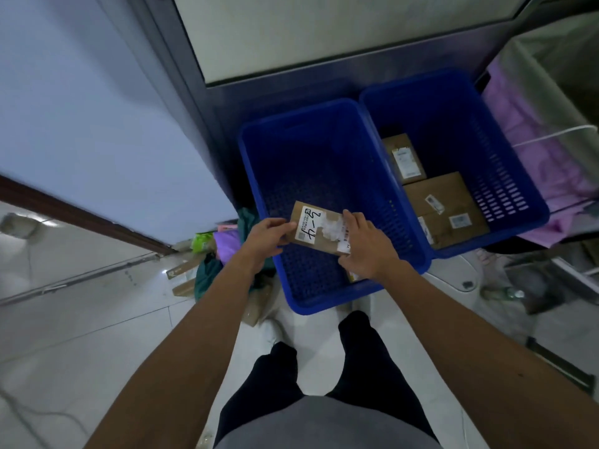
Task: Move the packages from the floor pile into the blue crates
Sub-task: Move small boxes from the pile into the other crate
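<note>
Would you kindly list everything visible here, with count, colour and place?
Crates: two, blue, side by side on the floor ahead.
Held package: one, brown with white labels, over the left crate.
Boxes: about three, brown, inside the right crate.
Floor pile: several packages, brown, green, purple, left of the crates.
Cloth: pink, at right.
Floor: white tile.
Left hand: grips the package's left edge.
Right hand: grips its right end.

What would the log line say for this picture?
step: placing | both hands hold box | over left crate | right crate: boxes inside
</note>
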